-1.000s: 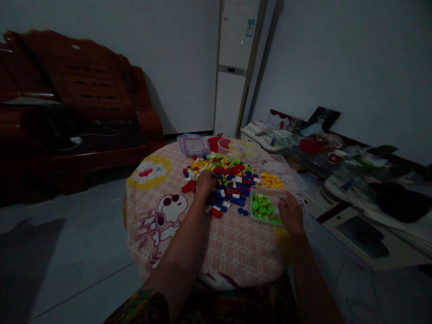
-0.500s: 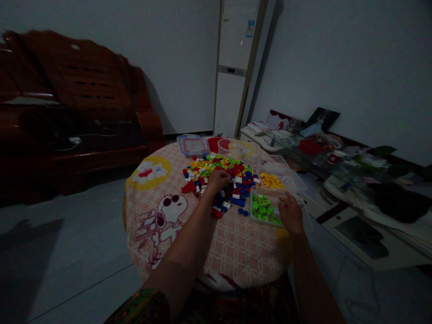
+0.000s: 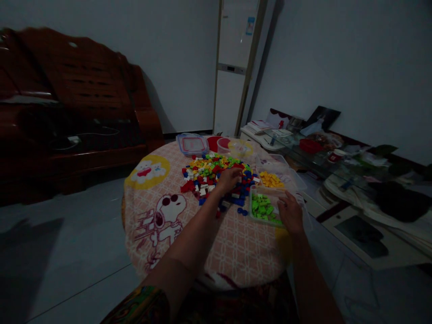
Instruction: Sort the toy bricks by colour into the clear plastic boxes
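Note:
A mixed heap of small toy building bricks (image 3: 205,173) in red, white, blue, yellow and green spreads over the round table's middle. Above its right part is my left hand (image 3: 228,179), fingers bent and drawn together; anything between the tips is too small to make out. My right hand (image 3: 290,213) is closed on the right side of a clear plastic box (image 3: 250,211), its thumb toward the inside. Green bricks (image 3: 262,207) lie in that box. Just behind it, yellow bricks (image 3: 271,180) sit in another clear container.
A pink patterned cloth (image 3: 243,252) covers the table. At its far side stand a lidded clear box (image 3: 192,145), a red round thing (image 3: 214,143) and a clear round tub (image 3: 223,145). To the right is a cluttered glass-topped stand (image 3: 293,148); a wooden sofa (image 3: 84,90) is at left.
My left hand has shifted right and slightly away from me across the heap, uncovering bricks on the left. My right hand stays at the box of green bricks.

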Available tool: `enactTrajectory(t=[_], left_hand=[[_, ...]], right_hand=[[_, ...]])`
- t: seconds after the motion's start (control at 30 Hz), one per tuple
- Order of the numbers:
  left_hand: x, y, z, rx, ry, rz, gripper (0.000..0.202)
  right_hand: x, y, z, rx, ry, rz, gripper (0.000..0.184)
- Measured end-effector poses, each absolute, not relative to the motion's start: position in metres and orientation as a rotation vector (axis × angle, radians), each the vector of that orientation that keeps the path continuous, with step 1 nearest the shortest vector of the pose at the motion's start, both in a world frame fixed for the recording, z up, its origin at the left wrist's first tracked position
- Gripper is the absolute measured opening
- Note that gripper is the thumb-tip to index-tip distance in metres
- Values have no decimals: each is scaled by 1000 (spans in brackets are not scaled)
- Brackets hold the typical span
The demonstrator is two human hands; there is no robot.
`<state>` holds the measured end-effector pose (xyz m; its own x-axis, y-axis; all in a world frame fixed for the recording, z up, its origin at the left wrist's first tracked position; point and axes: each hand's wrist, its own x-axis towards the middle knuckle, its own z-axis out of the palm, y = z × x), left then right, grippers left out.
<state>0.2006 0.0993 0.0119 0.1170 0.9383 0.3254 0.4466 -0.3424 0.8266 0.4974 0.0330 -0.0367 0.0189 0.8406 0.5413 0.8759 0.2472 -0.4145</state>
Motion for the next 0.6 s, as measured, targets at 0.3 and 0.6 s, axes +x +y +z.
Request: enactTrajectory(t=[0.3, 0.6], left_hand=[[121, 87, 17, 1714, 2146, 822, 21], [144, 90, 2, 1859, 2216, 586, 22]], right_hand=[[498, 33, -38, -1585, -1807, -40, 37], [498, 33, -38, -1562, -1772, -28, 36]])
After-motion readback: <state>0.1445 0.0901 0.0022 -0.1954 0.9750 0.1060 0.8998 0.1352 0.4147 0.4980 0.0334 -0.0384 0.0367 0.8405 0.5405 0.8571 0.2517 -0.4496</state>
